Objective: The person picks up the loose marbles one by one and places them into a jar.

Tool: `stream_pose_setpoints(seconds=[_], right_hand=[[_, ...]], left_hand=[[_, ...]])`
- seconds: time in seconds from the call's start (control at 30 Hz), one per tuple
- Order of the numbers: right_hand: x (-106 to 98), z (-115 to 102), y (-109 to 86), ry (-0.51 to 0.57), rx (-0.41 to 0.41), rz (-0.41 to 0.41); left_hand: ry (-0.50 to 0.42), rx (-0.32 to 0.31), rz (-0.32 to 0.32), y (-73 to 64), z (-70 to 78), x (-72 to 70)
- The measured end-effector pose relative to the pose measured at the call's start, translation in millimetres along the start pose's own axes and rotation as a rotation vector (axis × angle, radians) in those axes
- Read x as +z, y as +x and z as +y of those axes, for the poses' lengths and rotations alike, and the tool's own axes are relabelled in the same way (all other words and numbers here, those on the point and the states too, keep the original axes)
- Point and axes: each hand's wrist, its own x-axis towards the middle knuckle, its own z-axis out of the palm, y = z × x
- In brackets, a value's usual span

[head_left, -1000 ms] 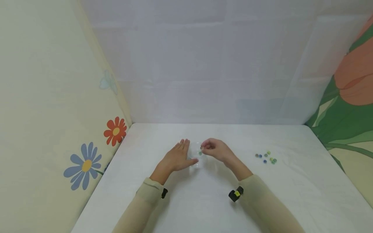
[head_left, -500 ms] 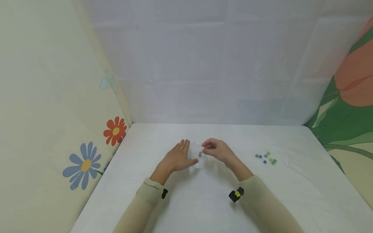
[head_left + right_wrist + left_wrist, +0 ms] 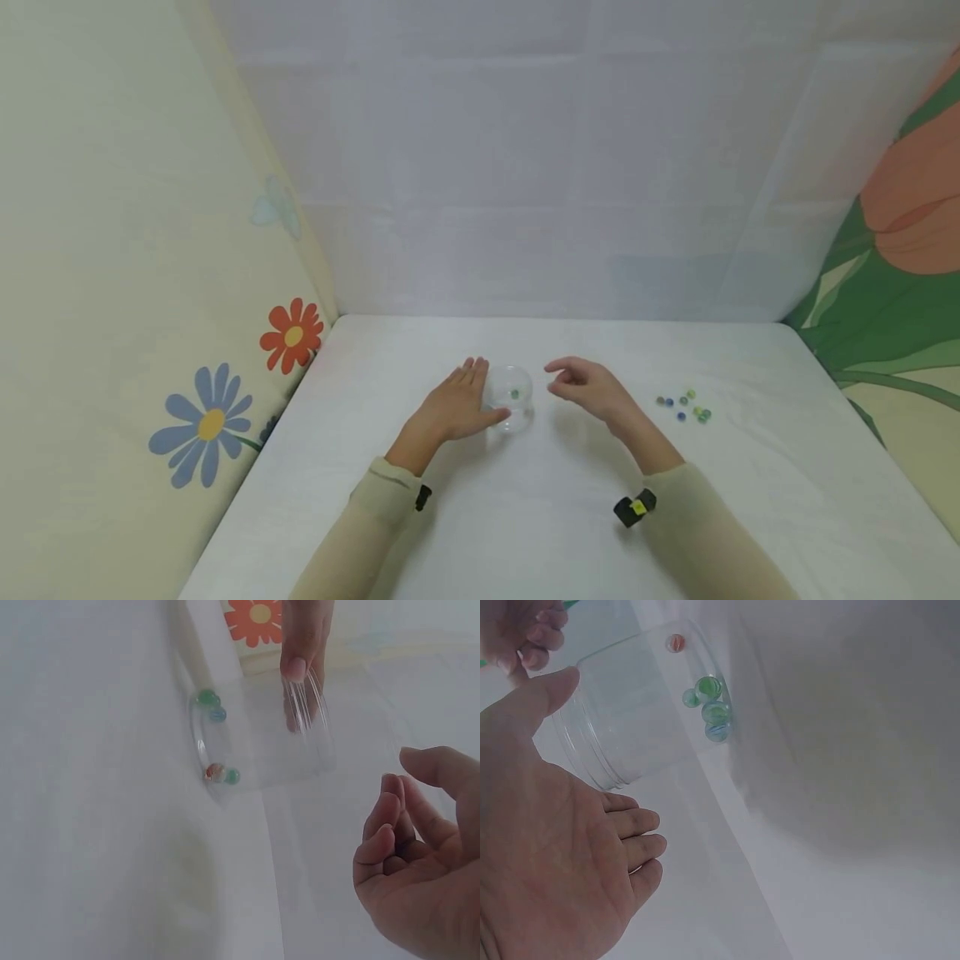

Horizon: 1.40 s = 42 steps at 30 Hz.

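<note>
A clear jar [image 3: 510, 377] with a threaded neck stands upright on the table, just left of its middle. Several green and blue glass marbles [image 3: 715, 713] and an orange one [image 3: 675, 643] lie on the jar's floor, as the left wrist view shows. My left hand [image 3: 453, 410] rests against the left side of the jar, its fingers extended and its thumb across the near side by the neck. To the right of the jar is my right hand [image 3: 592, 390]; nothing is in it, its thumb and index finger are apart, and its other fingers are loosely curled.
A loose group of several glass marbles [image 3: 683, 402] lies on the white table [image 3: 525, 525], right of my right hand. A white cloth backdrop [image 3: 480, 167] rises behind. A flowered panel [image 3: 112, 292] runs along the left and a tulip-patterned one [image 3: 907, 333] along the right.
The marble between my right fingertips has dropped into the jar. My right hand has then drawn away from the jar's mouth to the right, its fingers spreading. My left hand stays in place.
</note>
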Motion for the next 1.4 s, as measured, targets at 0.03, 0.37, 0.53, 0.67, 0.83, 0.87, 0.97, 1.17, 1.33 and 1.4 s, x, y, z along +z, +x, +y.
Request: stream_pose_setpoints(seconds=[0.03,0.37,0.53,0.67,0.83,0.87,0.97,1.17,1.33,1.4], right_hand=[[-2.6,2.0,-1.6,-0.002,0.006,0.008],[-31.0,29.5,-20.4,-0.030,0.020,0.055],[-44.9,43.6,-29.8,-0.051,0.061,0.089],[-56.3,55.6,-36.3,-0.055,0.081,0.107],[-69.9,70.4,-44.3,-0.057,0.101,0.121],[-72.4,72.7,-45.8,-0.059,0.107,0.124],[-79.0,79.7,-51.0,-0.057,0.134,0.133],[-94.0,93.1,-62.4,-0.047,0.175,0.121],[-106.3,102.7,-69.3,-0.050,0.204,0.108],[-109.9,107.5,-71.2,-0.060,0.216,0.104]], left_hand=[[0.001,0.002,0.004,0.2,-0.2,0.5],[-0.002,0.015,0.013,0.0,-1.5,1.8],[-0.013,0.013,0.004,0.6,-1.5,2.5],[-0.007,0.012,0.002,0.9,-1.4,2.9],[0.006,0.018,0.006,0.4,-0.7,1.2],[0.008,0.018,0.006,0.5,-0.7,0.9],[0.009,0.020,0.004,-0.2,-0.8,0.2],[0.013,0.020,-0.002,-1.4,-0.3,-0.8],[0.007,0.021,-0.005,-2.3,0.3,-3.4],[0.002,0.024,0.000,-2.9,0.5,-4.0]])
